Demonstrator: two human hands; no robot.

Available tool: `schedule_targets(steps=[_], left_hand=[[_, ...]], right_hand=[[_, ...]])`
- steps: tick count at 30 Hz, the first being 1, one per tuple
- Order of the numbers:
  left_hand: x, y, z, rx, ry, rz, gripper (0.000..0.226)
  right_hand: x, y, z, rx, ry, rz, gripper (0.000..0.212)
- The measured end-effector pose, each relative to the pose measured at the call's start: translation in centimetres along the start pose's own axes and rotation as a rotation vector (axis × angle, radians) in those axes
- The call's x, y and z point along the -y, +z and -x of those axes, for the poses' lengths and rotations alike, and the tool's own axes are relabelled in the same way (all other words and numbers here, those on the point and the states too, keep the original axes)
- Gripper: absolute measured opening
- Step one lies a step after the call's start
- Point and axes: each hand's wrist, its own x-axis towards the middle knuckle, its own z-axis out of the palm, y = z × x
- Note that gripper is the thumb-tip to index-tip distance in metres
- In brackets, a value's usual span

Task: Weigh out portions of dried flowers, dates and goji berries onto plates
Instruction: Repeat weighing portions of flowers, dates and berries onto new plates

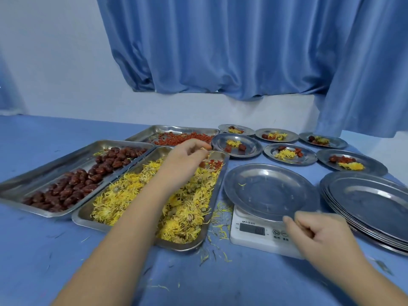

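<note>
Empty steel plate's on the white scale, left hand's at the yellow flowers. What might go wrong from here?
The round steel plate overhangs the small white scale; the right hand beside its rim might nudge it and skew the reading.
The left hand pinches yellow dried flowers near stray red goji berries in the same steel tray; some may come along.

You are in a plain room set up as a food-portioning station: a blue-covered tabletop (44, 250) against a white wall (55, 51) and blue curtains (220, 51), bearing steel trays (50, 171), a scale (254, 237) and stacked plates (364, 199).
</note>
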Motion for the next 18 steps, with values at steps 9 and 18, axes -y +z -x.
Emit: schedule_targets(steps=[9,18], left_hand=[[4.3,-9.3,-2.6,0.434,-0.248,-0.838,0.046],[6.4,-8.8,-1.7,0.209,-0.170,-0.697,0.026]], right_hand=[[0.3,0.1,-0.5,0.033,0.024,-0.048,0.056],[-0.6,-0.8,-0.6,-0.053,0.129,-0.116,0.054]])
